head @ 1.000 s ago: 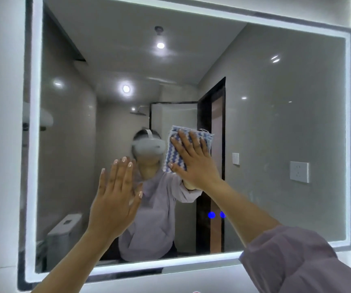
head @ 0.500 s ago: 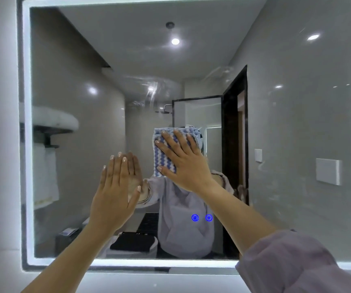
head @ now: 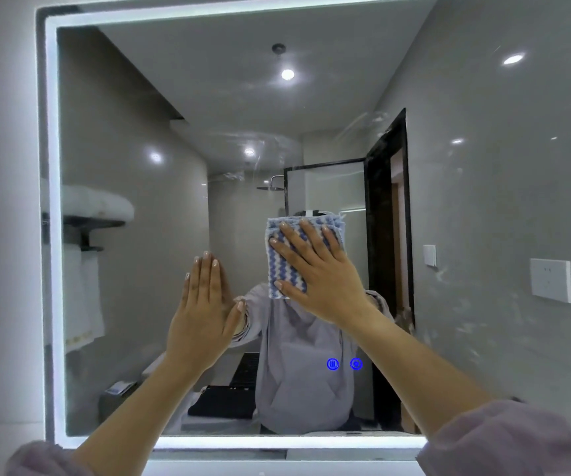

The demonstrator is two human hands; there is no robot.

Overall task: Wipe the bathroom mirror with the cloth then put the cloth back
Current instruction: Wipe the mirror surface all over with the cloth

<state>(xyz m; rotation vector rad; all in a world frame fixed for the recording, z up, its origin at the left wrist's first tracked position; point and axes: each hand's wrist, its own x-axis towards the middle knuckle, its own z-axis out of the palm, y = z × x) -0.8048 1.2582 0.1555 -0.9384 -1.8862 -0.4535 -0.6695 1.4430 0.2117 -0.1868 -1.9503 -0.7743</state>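
A large wall mirror [head: 483,207] with a lit white border fills the head view. A folded blue-and-white zigzag cloth [head: 278,266] lies flat against the glass near its middle. My right hand [head: 315,273] presses the cloth to the mirror with straight, spread fingers. To the left and a little lower, my left hand [head: 203,314] lies flat on the bare glass, fingers straight and together. Faint wipe streaks show on the glass above the cloth. The cloth hides the head of the reflected person.
Two small blue touch icons [head: 344,364] glow in the mirror below my right wrist. The reflection shows a towel shelf [head: 88,214] at left, a dark doorway, and wall sockets at right. A white ledge runs under the mirror's lower border [head: 277,441].
My view has shifted left along the mirror, so its left border now shows. My right hand still presses the cloth near the mirror's middle. My left hand stays flat on the glass.
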